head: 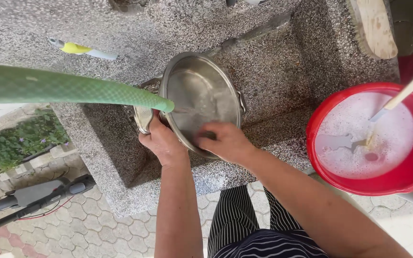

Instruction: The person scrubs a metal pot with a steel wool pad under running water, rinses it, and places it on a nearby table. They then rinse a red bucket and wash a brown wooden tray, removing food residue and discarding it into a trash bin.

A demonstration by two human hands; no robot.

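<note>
Striped cloth [259, 229] at the person's waist lies nearest the lens, below the sink [283, 71]; both forearms are extended from it up over the sink's near wall.

Pot [201, 102]: steel, two-handled, held tilted inside the sink basin, mouth turned toward the camera. Hose [72, 88], green, is brought in from the left of the sink; its end sits at the pot's left rim and a thin stream is seen running across the inner wall.

Left hand [161, 141]: closed around the pot's rim at the near-left, close under the hose end, thumb side up. Whether the hose is also held by it cannot be told. Wrist is kept straight, forearm near vertical in frame.

Right hand [225, 141]: laid inside the pot at its lower wall, fingers curled and pressed to the metal. A pad or cloth under the fingers cannot be made out.

Judgement on technique: the tilt is best kept so that water drains out over the low edge; rubbing is best done in overlapping passes under the stream, and the rim grip kept firm, since wet steel is likely slippery.

Right of the sink: red basin [407, 172] of suds with a light utensil [402, 98] standing in it. On the sink's top ledge: a yellow-and-white tool [80, 48] and a scrub brush [374, 26].
</note>
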